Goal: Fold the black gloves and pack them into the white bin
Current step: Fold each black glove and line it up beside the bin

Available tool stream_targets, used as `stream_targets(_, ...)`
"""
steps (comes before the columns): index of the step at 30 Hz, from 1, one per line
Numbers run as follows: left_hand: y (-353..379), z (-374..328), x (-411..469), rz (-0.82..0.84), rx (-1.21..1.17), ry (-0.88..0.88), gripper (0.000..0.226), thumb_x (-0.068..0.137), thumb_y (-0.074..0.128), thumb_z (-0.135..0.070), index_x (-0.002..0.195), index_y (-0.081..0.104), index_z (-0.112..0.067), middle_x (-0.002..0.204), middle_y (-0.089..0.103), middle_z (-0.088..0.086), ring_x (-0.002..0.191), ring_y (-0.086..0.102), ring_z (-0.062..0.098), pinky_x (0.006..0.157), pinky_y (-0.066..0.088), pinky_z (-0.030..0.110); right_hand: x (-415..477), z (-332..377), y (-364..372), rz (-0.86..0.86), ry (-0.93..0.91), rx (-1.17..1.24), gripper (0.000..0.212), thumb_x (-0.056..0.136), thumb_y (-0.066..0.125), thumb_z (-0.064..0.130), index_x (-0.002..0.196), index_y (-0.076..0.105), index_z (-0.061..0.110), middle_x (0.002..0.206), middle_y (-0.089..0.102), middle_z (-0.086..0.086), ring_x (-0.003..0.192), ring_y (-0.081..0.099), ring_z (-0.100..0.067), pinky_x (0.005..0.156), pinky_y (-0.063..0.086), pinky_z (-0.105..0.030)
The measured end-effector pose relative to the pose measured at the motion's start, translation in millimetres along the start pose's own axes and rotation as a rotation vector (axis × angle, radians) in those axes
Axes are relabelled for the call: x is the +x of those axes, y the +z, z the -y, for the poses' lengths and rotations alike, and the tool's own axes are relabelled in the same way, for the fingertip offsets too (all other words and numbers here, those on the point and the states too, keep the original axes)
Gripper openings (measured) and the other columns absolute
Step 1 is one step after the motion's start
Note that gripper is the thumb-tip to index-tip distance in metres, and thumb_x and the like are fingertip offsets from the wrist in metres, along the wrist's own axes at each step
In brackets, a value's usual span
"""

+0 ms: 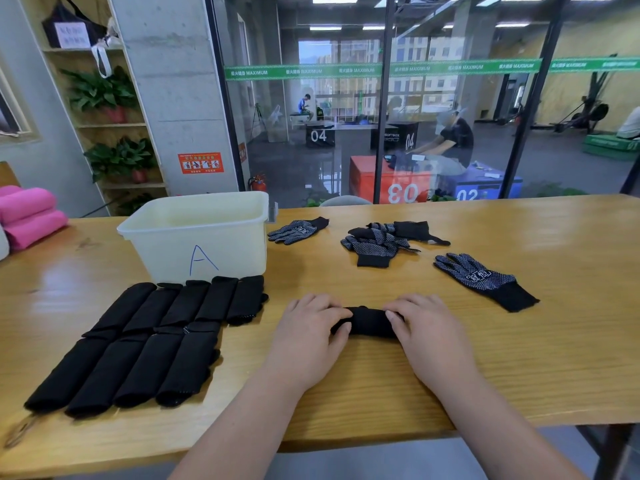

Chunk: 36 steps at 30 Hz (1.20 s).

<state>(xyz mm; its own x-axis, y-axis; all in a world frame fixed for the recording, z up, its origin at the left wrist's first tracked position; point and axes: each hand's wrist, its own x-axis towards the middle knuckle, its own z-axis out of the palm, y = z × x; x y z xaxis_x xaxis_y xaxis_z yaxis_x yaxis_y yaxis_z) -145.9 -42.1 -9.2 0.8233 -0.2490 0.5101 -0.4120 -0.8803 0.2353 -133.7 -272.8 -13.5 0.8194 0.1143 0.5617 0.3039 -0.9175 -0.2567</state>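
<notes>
Note: your wooden table runs out of view on both sides. Its top is glossy yellow-brown grain with glare patches.

The white bin stands on the far left part of the table. It is milky plastic with a blue "A" hand-drawn on the near wall. That wall hides the floor, so you cannot tell what lies inside.

Just in front of the bin the folded gloves lie in two rows, five behind and four in front, side by side and touching. They are plain black knit oblongs.

Your left hand and right hand each curl their fingers over one end of the rolled glove, thumbs pinching at its front. It lies near the table's front edge, well apart from the bin. Both its ends are covered; only the soft black middle shows.

At the left frame edge the pink rolls are cut off.

A flat glove lies to the right, white-dotted side up with a label. Beyond it sits a tangled heap; its count is unreadable. A single glove lies beside the bin.
</notes>
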Motion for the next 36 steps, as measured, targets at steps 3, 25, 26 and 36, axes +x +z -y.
stream_targets(3,1.3,-0.5,-0.8,0.029,0.002,-0.005,0.035,0.106,0.051,-0.048,0.132,0.071,-0.038,0.122,0.061,-0.023,0.113,0.05,0.004,0.104,0.038,0.031,1.4,-0.5,-0.4,0.051,0.023,0.025,0.02,0.105,0.058,0.038,0.116,0.075,0.04,0.109,0.07,0.023,0.099,0.052,-0.01,0.079,0.05,-0.029)
stream_targets(25,-9.1,0.5,-3.0,0.136,-0.265,-0.116,0.055,0.107,0.053,-0.044,0.16,0.04,-0.036,0.162,0.043,-0.015,0.156,0.022,0.002,0.129,0.02,0.033,-1.1,11.6,-16.7,0.304,-0.161,0.264,0.049,0.104,0.049,0.057,0.152,0.044,0.047,0.158,0.031,0.037,0.145,0.026,0.01,0.115,0.03,-0.02)
stream_targets(26,-8.6,0.8,-2.9,0.129,-0.256,-0.126,0.055,0.108,0.052,-0.044,0.16,0.04,-0.034,0.162,0.044,-0.015,0.156,0.023,0.003,0.129,0.02,0.033,0.5,12.8,-15.9,0.393,-0.207,0.224,0.057,0.106,0.042,0.059,0.161,0.03,0.046,0.166,0.015,0.037,0.153,0.013,0.007,0.123,0.022,-0.025)
stream_targets(36,-4.9,0.6,-1.3,0.188,-0.183,-0.14,0.056,0.109,0.046,-0.047,0.162,0.039,-0.033,0.164,0.043,-0.007,0.158,0.02,0.007,0.13,0.018,0.033,5.1,12.2,-6.4,0.56,-0.258,0.106,0.06,0.107,0.024,0.066,0.164,0.013,0.051,0.169,0.008,0.034,0.159,-0.003,0.0,0.13,0.015,-0.038)
